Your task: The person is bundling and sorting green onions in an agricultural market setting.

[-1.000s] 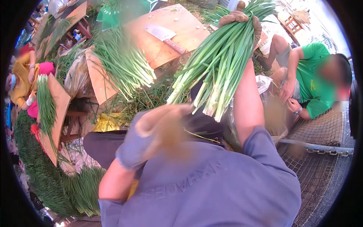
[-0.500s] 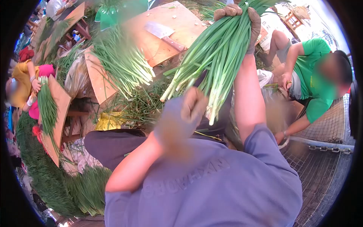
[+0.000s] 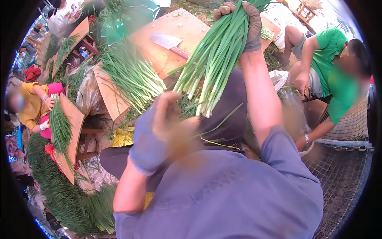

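My right hand [image 3: 251, 26], in a soiled glove, grips a bunch of garlic chives [image 3: 217, 53] near the leafy end. Its pale stem ends hang down toward my lap. Below and left of those ends is my left hand [image 3: 163, 123], in a blue-grey glove with brownish fingers. It holds nothing, its fingers and thumb apart, partly smeared. A loose green leaf [image 3: 225, 119] lies or falls over my dark trouser leg, just under the bunch.
A cleaver [image 3: 169, 43] lies on a wooden board [image 3: 147, 30] ahead. More chives [image 3: 133, 75] rest on the board at left. A person in green [image 3: 324, 59] sits at right; another in yellow [image 3: 30, 101] handles chives at left. Metal mesh [image 3: 338, 171] stands at lower right.
My left hand has moved left from the stem ends, and its curled fingers have spread. The bunch in my right hand has shifted slightly left. A loose leaf now shows below it.
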A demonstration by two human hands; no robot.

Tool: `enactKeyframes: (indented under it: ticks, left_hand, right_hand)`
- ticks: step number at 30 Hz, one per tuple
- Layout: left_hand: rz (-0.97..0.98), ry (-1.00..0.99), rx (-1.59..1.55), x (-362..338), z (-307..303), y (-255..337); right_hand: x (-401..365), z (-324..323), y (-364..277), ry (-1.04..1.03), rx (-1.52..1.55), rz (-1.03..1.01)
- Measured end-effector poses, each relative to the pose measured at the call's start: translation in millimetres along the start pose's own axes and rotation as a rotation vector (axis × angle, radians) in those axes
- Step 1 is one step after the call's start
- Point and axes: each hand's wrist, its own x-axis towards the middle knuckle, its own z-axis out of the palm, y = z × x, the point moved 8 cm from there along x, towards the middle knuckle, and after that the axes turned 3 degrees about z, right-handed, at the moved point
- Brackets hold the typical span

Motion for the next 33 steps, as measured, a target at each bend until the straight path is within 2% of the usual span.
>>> enactKeyframes:
  ticks: [1,3,6,11,13,15,18,20,21,22,23,24,26,28,29,31,33]
  left_hand:
    - [-0.003,0.002,0.006,9,7,3]
    - [0.273,0.141,0.303,26,9,28]
    - [0.368,0.122,0.467,38,25,24]
    - [0.398,0.061,0.532,41,25,22]
    - [0.378,-0.026,0.700,37,30,19]
    - [0.402,-0.077,0.689,32,27,11]
    - [0.520,-0.177,0.714,4,28,2]
    - [0.309,-0.512,0.716,-18,44,-29]
    - [0.308,-0.513,0.714,-34,44,-53]
    - [0.154,-0.677,0.695,-58,52,-105]
    - [-0.003,-0.833,0.670,-76,58,-139]
    - [-0.012,-0.828,0.666,-72,53,-135]
    - [-0.012,-0.547,0.317,-48,28,-104]
    - [0.176,-0.076,0.177,-23,5,-78]
    - [0.243,0.208,0.365,-12,-9,-55]
    - [0.326,0.475,0.536,9,2,-29]
    - [0.326,0.464,0.514,12,26,-40]
  right_hand:
    - [-2,2,4,0.014,-0.003,0.030]
    - [0,4,9,0.029,-0.005,0.056]
    - [5,4,11,0.040,0.021,0.012]
    - [7,-18,21,-0.060,-0.051,0.113]
    - [5,-18,24,-0.055,-0.049,0.134]
    - [4,-36,20,0.135,-0.191,0.138]
    - [4,-44,5,0.181,-0.142,0.117]
    - [3,-49,0,0.219,-0.104,0.114]
    - [5,-52,-6,0.195,-0.098,0.085]
    - [5,-54,-10,0.172,-0.088,0.061]
    - [-1,-59,-13,0.243,0.032,0.048]
    - [1,-66,-14,0.238,0.033,0.058]
    - [12,-63,-7,-0.044,0.196,0.073]
    - [-1,-58,1,0.029,0.245,0.067]
    - [-8,-43,7,0.039,0.279,0.053]
    - [-19,-25,20,0.022,0.323,0.050]
    - [-28,-21,35,0.013,0.351,0.094]
